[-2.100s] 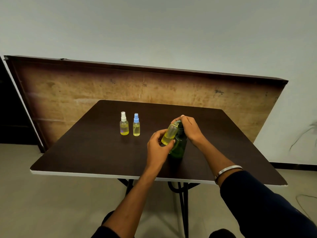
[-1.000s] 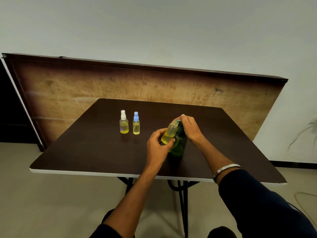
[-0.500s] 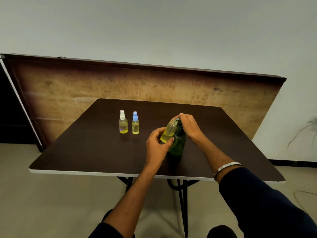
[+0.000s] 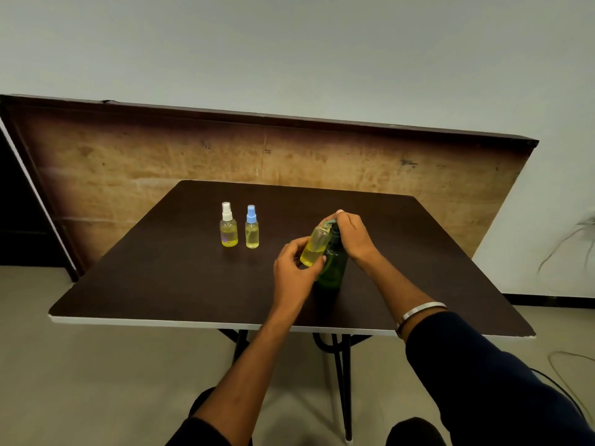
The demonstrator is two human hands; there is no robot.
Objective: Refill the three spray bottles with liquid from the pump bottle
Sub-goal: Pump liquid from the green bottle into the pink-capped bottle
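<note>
Filling the third spray bottle

Left hand (image 4: 294, 272) grips the tilted bottle (image 4: 314, 247) under the spout; right hand (image 4: 352, 235) fingers curl over the pump bottle (image 4: 333, 268).

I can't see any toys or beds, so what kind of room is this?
Probably a plain workroom or spare room, not a home. A dark folding table stands on a bare floor, another tabletop leans against a blank wall.

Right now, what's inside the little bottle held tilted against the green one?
Yellow liquid pools in the tilted bottle, filling its lower part. The left hand covers its base, and the right hand hides its mouth and the pump.
</note>
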